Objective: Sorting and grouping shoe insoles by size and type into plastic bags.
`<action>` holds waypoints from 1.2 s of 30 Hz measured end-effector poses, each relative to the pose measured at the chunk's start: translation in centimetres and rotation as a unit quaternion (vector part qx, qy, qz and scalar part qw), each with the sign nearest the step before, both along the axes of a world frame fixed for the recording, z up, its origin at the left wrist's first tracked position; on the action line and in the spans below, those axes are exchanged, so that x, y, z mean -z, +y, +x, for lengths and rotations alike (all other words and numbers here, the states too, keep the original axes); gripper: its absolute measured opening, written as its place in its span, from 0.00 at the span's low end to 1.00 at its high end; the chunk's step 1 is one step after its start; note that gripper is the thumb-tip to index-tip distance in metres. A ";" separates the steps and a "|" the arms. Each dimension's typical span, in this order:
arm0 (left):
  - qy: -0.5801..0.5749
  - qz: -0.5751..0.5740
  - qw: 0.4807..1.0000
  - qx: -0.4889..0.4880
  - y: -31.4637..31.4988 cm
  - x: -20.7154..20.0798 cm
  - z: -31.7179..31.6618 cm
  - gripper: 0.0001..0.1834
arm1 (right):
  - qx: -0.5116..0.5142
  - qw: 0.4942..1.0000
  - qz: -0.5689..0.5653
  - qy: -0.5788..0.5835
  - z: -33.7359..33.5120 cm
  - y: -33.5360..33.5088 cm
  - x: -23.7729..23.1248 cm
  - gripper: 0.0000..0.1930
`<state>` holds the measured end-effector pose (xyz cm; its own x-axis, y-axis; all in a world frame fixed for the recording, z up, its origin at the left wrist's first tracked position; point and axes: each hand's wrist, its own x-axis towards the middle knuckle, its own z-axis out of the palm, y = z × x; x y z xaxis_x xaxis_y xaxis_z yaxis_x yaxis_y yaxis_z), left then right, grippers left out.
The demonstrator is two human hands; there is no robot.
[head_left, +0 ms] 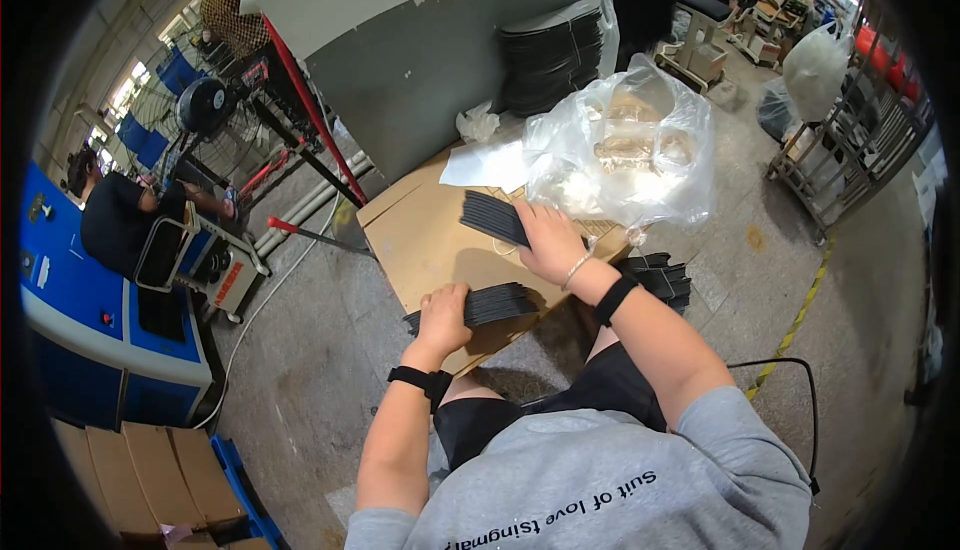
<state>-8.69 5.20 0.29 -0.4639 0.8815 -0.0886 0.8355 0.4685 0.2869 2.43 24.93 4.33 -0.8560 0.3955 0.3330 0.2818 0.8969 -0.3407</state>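
A brown cardboard surface [420, 240] stands before my knees. My left hand [444, 322] is closed over the near end of a stack of thin black strips [503, 304] lying at its front edge. My right hand [552, 242] grips a smaller bundle of black strips [488, 218] farther back on the cardboard. The bundle's far end points to the upper left. Beyond my right wrist, another tied black bundle [660, 280] lies at the right. What the strips are made of I cannot tell.
A clear plastic bag [625, 150] and a white sheet [485, 165] lie at the back of the cardboard. Tall black stacks [550, 58] lean by a grey panel [450, 80]. A wheeled metal rack [850, 155] stands right. A seated person [115, 215] and a fan [207, 105] are left.
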 end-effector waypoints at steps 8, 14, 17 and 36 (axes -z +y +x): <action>0.085 0.121 0.988 -0.040 -0.7 0.3 2.7 0.35 | -0.203 0.958 -0.116 -0.168 -4.9 -3.5 3.5 0.23; 0.158 0.062 0.985 0.002 0.5 -1.0 1.1 0.59 | -0.215 0.942 -0.230 -0.119 -5.0 -2.7 5.3 0.22; 0.154 -0.005 0.987 0.055 1.1 -0.4 -0.3 0.64 | -0.136 0.924 -0.356 0.035 -4.5 -1.8 6.2 0.18; -0.680 0.372 0.593 -0.219 -4.1 -4.1 -3.2 0.40 | -0.113 0.983 0.012 -0.146 -5.0 1.8 8.8 0.08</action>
<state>-11.92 1.09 4.38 -0.6085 0.7327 -0.3047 -0.5593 -0.1236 0.8197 -2.53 26.76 -4.47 -0.9814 0.1796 0.0677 0.1573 0.9546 -0.2531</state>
